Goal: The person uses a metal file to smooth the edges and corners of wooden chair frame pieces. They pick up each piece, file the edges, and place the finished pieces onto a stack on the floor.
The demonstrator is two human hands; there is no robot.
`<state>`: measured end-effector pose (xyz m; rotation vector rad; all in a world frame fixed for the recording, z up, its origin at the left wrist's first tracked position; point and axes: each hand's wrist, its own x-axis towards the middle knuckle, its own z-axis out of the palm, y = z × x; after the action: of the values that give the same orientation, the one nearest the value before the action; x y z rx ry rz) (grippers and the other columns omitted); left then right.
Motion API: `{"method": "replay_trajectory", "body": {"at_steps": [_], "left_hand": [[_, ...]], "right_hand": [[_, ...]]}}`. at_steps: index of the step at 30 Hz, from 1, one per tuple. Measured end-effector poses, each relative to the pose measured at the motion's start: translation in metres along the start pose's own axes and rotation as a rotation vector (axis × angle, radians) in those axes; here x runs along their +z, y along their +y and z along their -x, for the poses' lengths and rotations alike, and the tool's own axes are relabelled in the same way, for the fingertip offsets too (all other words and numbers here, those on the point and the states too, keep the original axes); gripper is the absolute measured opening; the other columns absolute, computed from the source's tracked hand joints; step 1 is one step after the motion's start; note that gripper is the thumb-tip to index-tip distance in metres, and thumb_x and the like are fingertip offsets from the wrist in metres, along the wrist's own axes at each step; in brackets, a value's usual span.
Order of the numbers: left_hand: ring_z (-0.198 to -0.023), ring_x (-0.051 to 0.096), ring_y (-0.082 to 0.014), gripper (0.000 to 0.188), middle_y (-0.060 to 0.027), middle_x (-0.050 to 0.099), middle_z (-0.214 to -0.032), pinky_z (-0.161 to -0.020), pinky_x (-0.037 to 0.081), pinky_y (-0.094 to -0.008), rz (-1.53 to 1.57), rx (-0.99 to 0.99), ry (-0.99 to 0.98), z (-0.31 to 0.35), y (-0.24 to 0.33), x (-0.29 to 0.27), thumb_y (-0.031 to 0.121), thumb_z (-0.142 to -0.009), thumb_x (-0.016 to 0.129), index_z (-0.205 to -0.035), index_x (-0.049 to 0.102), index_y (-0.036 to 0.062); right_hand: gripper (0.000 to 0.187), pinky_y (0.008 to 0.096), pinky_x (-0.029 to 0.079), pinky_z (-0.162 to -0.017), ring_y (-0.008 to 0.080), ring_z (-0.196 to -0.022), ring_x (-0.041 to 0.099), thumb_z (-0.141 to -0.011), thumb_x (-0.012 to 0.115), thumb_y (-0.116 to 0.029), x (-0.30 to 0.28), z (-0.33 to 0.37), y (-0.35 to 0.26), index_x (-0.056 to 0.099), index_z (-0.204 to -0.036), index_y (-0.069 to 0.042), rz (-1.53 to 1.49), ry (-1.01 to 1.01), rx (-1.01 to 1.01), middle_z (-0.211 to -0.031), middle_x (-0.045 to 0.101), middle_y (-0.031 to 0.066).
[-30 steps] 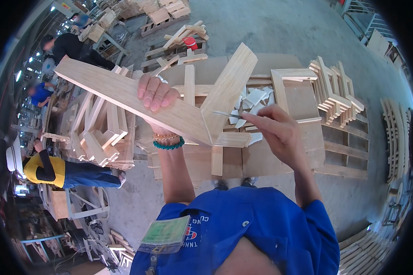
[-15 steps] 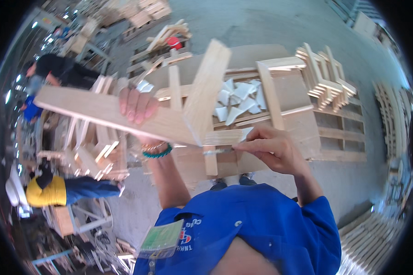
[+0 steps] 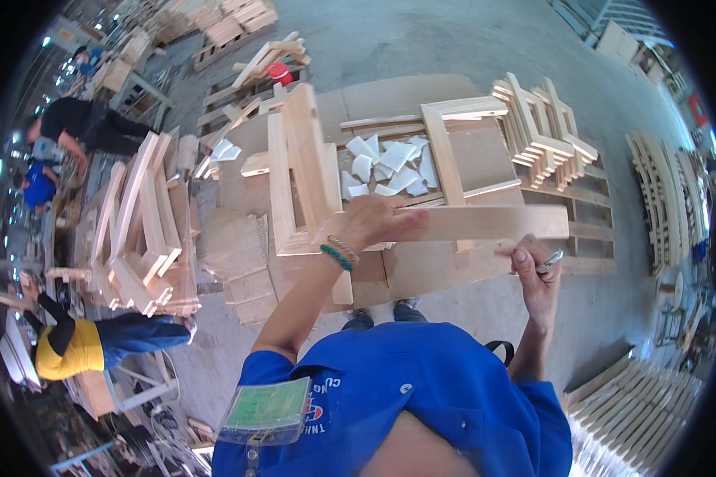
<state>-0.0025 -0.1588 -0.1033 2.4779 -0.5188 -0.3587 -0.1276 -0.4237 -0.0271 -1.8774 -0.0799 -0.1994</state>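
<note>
While the white pile (image 3: 394, 156) serves as our marker, look far to its left: stacked wooden angles (image 3: 157, 211) stand there, near a co-worker in yellow (image 3: 71, 350). Just left of the pile, one leg of the angled wooden frame (image 3: 485, 224) rises, and on the pile's near side it's the left hand (image 3: 367, 221), grip wrapped round the frame beside its corner! The other leg runs rightward past the pile. Nearer, to the pile's right, comes the right hand (image 3: 538, 288), grip closed on a small metal tool (image 3: 550, 261); whether its fingers touch the wood, I cannot tell. Danger here: with one hand apparently bearing the weight, that long leg could twist and dip, and the tool might scratch it. Beyond, right of the pile, stand more stacked frames (image 3: 550, 146).
</note>
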Motion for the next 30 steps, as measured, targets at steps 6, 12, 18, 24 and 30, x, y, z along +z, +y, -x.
{"method": "replay_trajectory", "body": {"at_steps": [6,12,18,24,30], "left_hand": [[-0.066,0.062,-0.0348,0.059,-0.0151,0.064,-0.070,-0.062,0.046,-0.0427,0.126,0.044,0.130,-0.018,0.037,0.019,0.063,-0.082,0.056,-0.078,0.061,0.0038],[-0.080,0.065,-0.0364,0.054,-0.0190,0.066,-0.080,-0.072,0.048,-0.0450,0.165,0.024,0.113,-0.035,0.083,0.040,0.057,-0.085,0.056,-0.083,0.061,0.0026],[-0.104,0.060,-0.0370,0.078,-0.0245,0.062,-0.110,-0.088,0.046,-0.0431,0.000,0.356,-0.068,-0.052,0.051,0.014,0.060,-0.076,0.064,-0.128,0.051,0.0018],[-0.112,0.054,-0.0352,0.077,-0.0187,0.060,-0.111,-0.092,0.041,-0.0443,-0.418,0.339,-0.420,-0.033,0.013,0.042,0.047,-0.066,0.076,-0.127,0.051,0.0066],[-0.096,0.057,-0.0339,0.052,-0.0162,0.058,-0.095,-0.082,0.042,-0.0480,-0.014,0.402,0.013,-0.072,0.015,0.120,0.031,-0.064,0.074,-0.105,0.056,0.0062]], "right_hand": [[0.027,0.0230,0.042,-0.064,0.0075,-0.069,0.053,-0.090,0.065,-0.025,0.022,0.023,0.083,0.068,-0.095,0.002,-0.072,0.230,0.316,-0.083,0.066,0.0026],[0.030,0.0174,0.030,-0.045,-0.0006,-0.053,0.042,-0.090,0.065,-0.024,0.050,-0.035,0.087,0.059,-0.109,-0.002,-0.491,0.282,0.382,-0.067,0.053,-0.0065],[0.019,0.0199,0.017,-0.039,-0.0013,-0.042,0.027,-0.086,0.070,-0.032,0.011,-0.082,0.139,0.058,-0.083,-0.017,-0.751,0.301,0.459,-0.055,0.034,-0.0122],[0.024,0.0206,0.013,-0.038,-0.0016,-0.041,0.024,-0.083,0.072,-0.035,-0.034,-0.145,0.173,0.058,-0.074,-0.018,-0.491,0.005,0.667,-0.057,0.034,-0.0132],[0.033,0.0225,0.043,-0.063,0.0059,-0.070,0.056,-0.090,0.063,-0.030,-0.055,-0.189,0.185,0.068,-0.101,0.001,-0.052,0.178,0.367,-0.083,0.066,0.0033]]}}
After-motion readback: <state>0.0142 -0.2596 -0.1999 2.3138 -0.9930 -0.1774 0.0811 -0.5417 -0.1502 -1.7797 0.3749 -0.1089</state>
